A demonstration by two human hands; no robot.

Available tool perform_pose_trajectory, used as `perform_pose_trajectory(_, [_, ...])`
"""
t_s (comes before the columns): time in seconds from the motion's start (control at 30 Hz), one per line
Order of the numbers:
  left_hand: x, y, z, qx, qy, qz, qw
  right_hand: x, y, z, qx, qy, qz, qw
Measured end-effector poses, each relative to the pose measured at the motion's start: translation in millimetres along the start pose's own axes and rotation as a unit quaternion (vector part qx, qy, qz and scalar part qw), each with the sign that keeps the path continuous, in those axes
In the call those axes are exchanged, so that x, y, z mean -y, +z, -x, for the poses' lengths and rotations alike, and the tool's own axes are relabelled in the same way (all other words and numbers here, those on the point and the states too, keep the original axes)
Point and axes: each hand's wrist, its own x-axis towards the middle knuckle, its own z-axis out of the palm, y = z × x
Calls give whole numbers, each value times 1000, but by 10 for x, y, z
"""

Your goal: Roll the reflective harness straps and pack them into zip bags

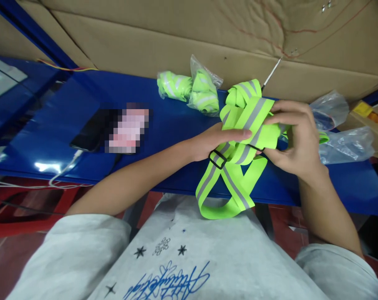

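A neon yellow-green reflective strap (251, 118) with a grey stripe is gathered in folds between my two hands, above the table. My left hand (215, 139) grips the folds from the left, its thumb lying across the top. From the right, my right hand (298, 137) has its fingers curled round the other side of the bundle. A black plastic buckle (218, 159) sits on the strap just below my left hand. Below it a loose loop of strap hangs over the table's front edge. My left fingers are partly hidden under the folds.
Two plastic-bagged rolls of the same strap (175, 85) lie at the back of the blue table (176, 121). Phones (90, 129), one with a white cable, lie left. Clear plastic bags (348, 143) and a cardboard box (373, 121) stand right. Cardboard backs the table.
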Motion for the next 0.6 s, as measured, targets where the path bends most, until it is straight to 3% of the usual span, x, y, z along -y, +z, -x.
perform_pose_trajectory(0.13, [-15, -7, 10, -28, 9, -20, 999, -60, 9, 15, -27, -63, 62, 996])
perform_pose_trajectory(0.23, [-34, -33, 34, 4, 24, -30, 999, -80, 40, 50, -2, -74, 115, 991])
perform_pose_trajectory(0.3, [-54, -66, 55, 44, 20, -65, 997, -50, 48, 60, -5, -62, 93, 994])
perform_pose_trajectory(0.37, [-77, -106, 61, 51, 14, -146, 988, -10, 47, 58, -47, -36, 29, 998])
perform_pose_trajectory(0.5, [-102, -187, 18, -63, 73, -291, 952, -10, 51, 56, -149, 33, -89, 984])
perform_pose_trajectory(0.6, [-102, -213, -4, -81, 152, -330, 928, -65, 65, 72, -158, 64, -145, 975])
